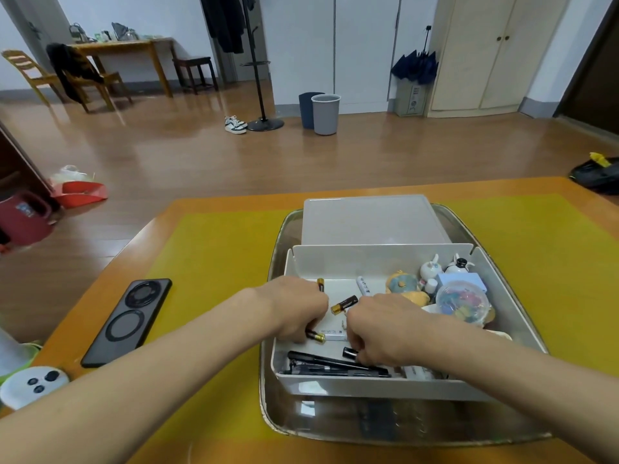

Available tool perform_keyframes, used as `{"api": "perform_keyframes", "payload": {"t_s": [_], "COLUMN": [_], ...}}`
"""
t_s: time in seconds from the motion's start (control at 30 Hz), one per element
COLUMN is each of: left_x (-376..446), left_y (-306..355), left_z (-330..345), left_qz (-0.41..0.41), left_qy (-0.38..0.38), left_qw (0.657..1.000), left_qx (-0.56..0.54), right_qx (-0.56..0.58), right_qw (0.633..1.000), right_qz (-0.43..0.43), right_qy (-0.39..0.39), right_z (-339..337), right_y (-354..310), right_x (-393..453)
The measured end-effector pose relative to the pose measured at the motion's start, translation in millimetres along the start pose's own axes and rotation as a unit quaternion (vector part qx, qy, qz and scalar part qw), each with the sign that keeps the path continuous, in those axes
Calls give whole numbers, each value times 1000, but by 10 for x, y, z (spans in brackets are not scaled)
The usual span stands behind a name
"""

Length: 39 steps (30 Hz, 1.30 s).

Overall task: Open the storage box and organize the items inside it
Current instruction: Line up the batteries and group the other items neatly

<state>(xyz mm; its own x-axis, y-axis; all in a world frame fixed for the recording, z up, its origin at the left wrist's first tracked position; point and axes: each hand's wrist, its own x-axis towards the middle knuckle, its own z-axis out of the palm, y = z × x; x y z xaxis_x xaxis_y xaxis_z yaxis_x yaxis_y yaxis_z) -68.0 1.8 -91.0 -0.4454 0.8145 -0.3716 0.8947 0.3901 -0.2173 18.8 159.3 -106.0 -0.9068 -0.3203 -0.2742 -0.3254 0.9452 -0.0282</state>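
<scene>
White plastic storage box [385, 259] sits open in a metal tray [522, 426] on the table, lid [371, 219] behind. The left hand [298, 309] curls around a battery [316, 336]; the right hand [382, 329] pinches another [350, 353]. Loose batteries could roll under the pens [335, 366]. Both sets of fingertips are hidden.

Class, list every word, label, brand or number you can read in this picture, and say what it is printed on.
None can be read.
White marker: dark print, too blurred.
Small white box under the hands: faint print, too small.
Batteries: no legible brand.
Carton under the umbrella: marks too small.
</scene>
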Motion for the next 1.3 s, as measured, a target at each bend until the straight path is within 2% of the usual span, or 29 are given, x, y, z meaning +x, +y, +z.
{"api": "perform_keyframes", "payload": {"t_s": [0.1,0.2,0.3,0.37,0.47,0.6,0.67,0.77,0.83,1.07,1.3], "left_x": [20,132,344,473,598,597,541,477,474,557,515], "left_y": [-80,-72,-38,-8,16,-45,-92,-127,-93,14,-97], "left_z": [-27,-48,-47,1,102,129,93,15,2,43,35], "left_qz": [-47,-119,-178,-191,-189,-163,-123,-21,7,-15,-36], "left_qy": [91,171,192,177,141,161,151,67,38,64,131], "left_qw": [995,972,947,944,955,956,959,972,974,979,987], "left_qx": [-15,-109,-183,-202,-179,-182,-205,-226,-225,-193,-89], "right_qx": [35,69,115,142,161,162,159,145,147,147,162], "right_qw": [999,991,980,973,966,964,965,969,969,968,965], "right_qz": [31,88,137,163,184,192,189,181,178,180,174], "right_qy": [23,72,87,84,83,89,89,84,87,92,113], "right_z": [-17,-88,-177,-204,-201,-198,-213,-246,-250,-226,-222], "right_y": [50,189,329,380,419,440,440,458,470,540,562], "right_x": [-38,-104,-170,-200,-200,-131,-76,-16,-16,-48,69]}}
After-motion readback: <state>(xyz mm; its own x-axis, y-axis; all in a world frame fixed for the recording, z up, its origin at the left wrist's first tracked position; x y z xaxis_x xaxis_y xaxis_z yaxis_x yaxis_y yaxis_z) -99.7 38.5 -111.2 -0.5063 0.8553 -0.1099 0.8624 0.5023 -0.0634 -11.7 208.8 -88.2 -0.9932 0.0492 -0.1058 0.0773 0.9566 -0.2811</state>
